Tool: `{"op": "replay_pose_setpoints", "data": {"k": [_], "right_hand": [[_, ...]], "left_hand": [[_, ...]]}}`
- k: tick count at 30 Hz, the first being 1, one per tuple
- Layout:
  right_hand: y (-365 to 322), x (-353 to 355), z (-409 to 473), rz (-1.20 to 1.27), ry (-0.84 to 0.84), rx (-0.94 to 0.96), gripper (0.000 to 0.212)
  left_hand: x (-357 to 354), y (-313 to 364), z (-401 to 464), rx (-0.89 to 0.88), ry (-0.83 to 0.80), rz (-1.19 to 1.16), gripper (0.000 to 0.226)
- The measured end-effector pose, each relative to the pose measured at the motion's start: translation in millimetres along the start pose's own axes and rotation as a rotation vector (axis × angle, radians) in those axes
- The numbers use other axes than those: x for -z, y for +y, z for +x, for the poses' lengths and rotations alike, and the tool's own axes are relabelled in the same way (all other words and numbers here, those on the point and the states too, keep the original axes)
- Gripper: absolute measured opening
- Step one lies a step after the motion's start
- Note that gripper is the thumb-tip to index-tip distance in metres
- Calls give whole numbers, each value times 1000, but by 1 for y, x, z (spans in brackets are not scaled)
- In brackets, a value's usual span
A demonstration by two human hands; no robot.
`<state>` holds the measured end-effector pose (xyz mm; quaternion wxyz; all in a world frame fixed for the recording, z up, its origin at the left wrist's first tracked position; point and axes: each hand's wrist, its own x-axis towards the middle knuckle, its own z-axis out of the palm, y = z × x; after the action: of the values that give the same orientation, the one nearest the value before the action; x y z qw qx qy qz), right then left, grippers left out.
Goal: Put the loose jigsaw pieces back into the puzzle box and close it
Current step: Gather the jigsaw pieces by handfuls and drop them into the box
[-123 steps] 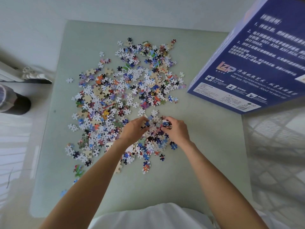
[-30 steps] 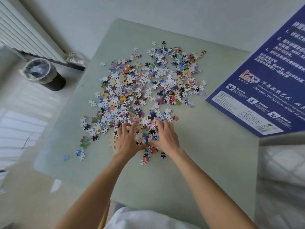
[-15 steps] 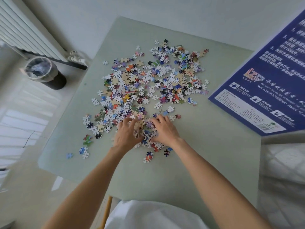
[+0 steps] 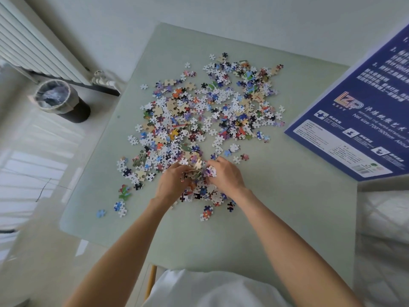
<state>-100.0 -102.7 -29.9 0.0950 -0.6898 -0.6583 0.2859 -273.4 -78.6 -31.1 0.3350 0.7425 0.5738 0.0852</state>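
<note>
Loose jigsaw pieces [image 4: 205, 111] lie scattered in a wide heap over the middle of the pale green table [image 4: 276, 207]. My left hand [image 4: 171, 185] and my right hand [image 4: 225, 176] are cupped together at the heap's near edge, fingers curled round a bunch of pieces [image 4: 198, 172] between them. More pieces lie under and just behind my hands. The blue puzzle box [image 4: 358, 120] stands at the table's right edge, its printed side facing me; its opening is out of view.
A black bin [image 4: 64, 101] with a plastic liner stands on the floor at the left, below a white radiator [image 4: 33, 45]. A few stray pieces [image 4: 120, 207] lie near the table's front-left edge. A white quilted surface [image 4: 385, 218] borders the table on the right.
My hands, flat on the pieces a second ago, have drawn together and curled, gathering a bunch of pieces up between them. The view has shifted slightly.
</note>
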Motion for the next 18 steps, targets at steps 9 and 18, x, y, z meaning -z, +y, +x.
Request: {"op": "replay_pose_setpoints", "data": {"k": [9, 18], "right_hand": [[6, 21, -11, 157, 118, -121, 19], [18, 50, -38, 153, 146, -167, 19]], "left_hand": [[8, 2, 0, 45, -4, -106, 33], [23, 19, -3, -27, 71, -127, 27]]}}
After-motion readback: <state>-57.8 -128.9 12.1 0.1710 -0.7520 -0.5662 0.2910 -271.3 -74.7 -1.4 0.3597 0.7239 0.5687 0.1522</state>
